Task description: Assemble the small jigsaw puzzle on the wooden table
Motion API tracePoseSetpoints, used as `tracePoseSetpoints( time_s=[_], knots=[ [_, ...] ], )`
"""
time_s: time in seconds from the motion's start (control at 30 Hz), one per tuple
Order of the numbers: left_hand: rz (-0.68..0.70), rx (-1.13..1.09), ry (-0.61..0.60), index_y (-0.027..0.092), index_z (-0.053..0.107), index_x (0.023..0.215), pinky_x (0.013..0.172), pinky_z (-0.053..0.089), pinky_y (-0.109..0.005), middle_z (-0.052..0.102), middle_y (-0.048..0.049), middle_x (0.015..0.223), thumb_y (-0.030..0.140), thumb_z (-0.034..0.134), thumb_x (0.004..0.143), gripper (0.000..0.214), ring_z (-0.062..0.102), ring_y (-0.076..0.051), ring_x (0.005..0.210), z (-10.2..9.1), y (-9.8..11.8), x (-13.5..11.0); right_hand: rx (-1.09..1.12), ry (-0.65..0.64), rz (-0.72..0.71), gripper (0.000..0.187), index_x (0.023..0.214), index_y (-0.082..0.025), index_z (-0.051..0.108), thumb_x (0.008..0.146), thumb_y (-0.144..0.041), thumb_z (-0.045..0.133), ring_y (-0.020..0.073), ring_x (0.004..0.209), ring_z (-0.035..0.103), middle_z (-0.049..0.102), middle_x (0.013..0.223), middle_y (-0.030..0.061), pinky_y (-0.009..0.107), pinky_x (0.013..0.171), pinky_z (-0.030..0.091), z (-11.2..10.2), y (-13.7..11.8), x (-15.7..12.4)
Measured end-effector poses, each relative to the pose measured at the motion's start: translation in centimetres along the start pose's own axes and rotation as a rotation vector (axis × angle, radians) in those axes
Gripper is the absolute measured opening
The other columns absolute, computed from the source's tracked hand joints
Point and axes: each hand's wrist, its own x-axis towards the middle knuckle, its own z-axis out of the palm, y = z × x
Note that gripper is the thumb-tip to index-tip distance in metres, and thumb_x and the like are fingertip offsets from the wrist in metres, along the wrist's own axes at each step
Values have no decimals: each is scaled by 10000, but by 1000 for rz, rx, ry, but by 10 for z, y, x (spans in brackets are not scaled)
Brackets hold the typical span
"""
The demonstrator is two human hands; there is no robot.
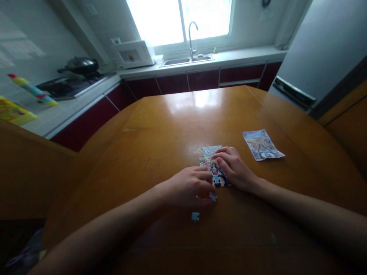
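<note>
A partly assembled jigsaw puzzle (220, 180) lies on the wooden table, with a blue cartoon face at its near end. Over its right side rests my right hand (233, 168), fingers stretched out and touching the pieces, holding nothing. My left hand (190, 187) is at the puzzle's lower left, with thumb and fingers curled together on a loose puzzle piece (213, 197). That hand hides part of the puzzle's left edge. Closer to me, a pale blue puzzle piece (195, 216) lies by itself on the table.
The wooden table (172, 130) has a printed picture sheet (263, 144) at right. Beyond it, a counter holds a sink (187, 60), a microwave (133, 54) and, at left, a lidded pan (82, 65) on the stove. A fridge (323, 49) stands at right.
</note>
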Motion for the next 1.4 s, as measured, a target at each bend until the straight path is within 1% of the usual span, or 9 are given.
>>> tracePoseSetpoints(
  time_s=[0.13, 0.27, 0.37, 0.47, 0.6, 0.7, 0.8, 1.17, 1.4],
  knots=[
    [-148, -35, 173, 223, 743, 1034, 841, 512, -319, 687, -54, 945, 278, 642, 904, 174, 595, -179, 900, -4, -24, -2, -2, -10, 2, 287, 1055, -227, 713, 1018, -352, 457, 278, 1154, 524, 635, 1156, 101, 508, 990, 412, 0, 0, 0],
    [-206, -36, 156, 227, 748, 1082, 849, 513, -342, 680, -66, 968, 278, 621, 930, 204, 585, -191, 925, -3, -41, -6, -1, -9, 0, 286, 1049, -243, 714, 1017, -358, 454, 286, 1152, 529, 641, 1158, 99, 515, 980, 417, -1, 0, 1],
    [-215, -47, 147, 228, 735, 1127, 858, 506, -341, 670, -67, 989, 264, 602, 949, 226, 574, -188, 942, -2, -44, -9, 2, -5, -3, 297, 1057, -247, 713, 1021, -367, 444, 287, 1151, 530, 644, 1159, 100, 512, 979, 417, -1, 0, 0],
    [-226, -34, 216, 217, 734, 1124, 840, 495, -333, 655, -67, 964, 261, 567, 969, 232, 557, -183, 916, -1, -43, -11, 4, -11, -1, 311, 1066, -245, 714, 1024, -374, 435, 285, 1155, 529, 641, 1161, 100, 501, 979, 418, -1, 0, 0],
    [-248, 50, 295, 202, 769, 941, 784, 465, -325, 614, -59, 854, 267, 543, 978, 238, 521, -178, 841, 3, -38, -13, 6, -13, 2, 313, 1072, -241, 714, 1025, -375, 435, 283, 1155, 528, 638, 1164, 102, 496, 979, 418, -1, 1, 0],
    [-238, 143, 274, 207, 767, 836, 742, 437, -321, 587, -50, 805, 307, 546, 984, 284, 492, -173, 786, 6, -34, -13, 7, -11, -5, 316, 1064, -234, 714, 1029, -370, 431, 280, 1154, 525, 635, 1162, 104, 500, 987, 414, -1, 0, 0],
    [-224, 222, 241, 221, 767, 837, 729, 424, -320, 585, -42, 796, 323, 545, 988, 287, 479, -170, 766, 8, -36, -14, 9, -15, -13, 311, 1060, -237, 713, 1028, -371, 434, 279, 1147, 527, 635, 1161, 103, 499, 984, 420, -1, 0, 0],
    [-275, 339, 224, 328, 767, 1112, 856, 459, -340, 603, -62, 1014, 379, 555, 995, 247, 484, -207, 933, 3, -67, -22, -2, -17, -12, 305, 1066, -248, 713, 1023, -367, 436, 289, 1138, 539, 645, 1157, 105, 511, 968, 430, -2, -2, 0],
    [-258, 326, 230, 317, 734, 1180, 889, 467, -348, 634, -58, 1071, 362, 565, 993, 256, 496, -209, 955, 2, -72, -24, -4, -17, -18, 312, 1073, -242, 714, 1023, -376, 437, 287, 1152, 530, 641, 1157, 104, 504, 981, 421, -1, 1, 0]
  ],
)
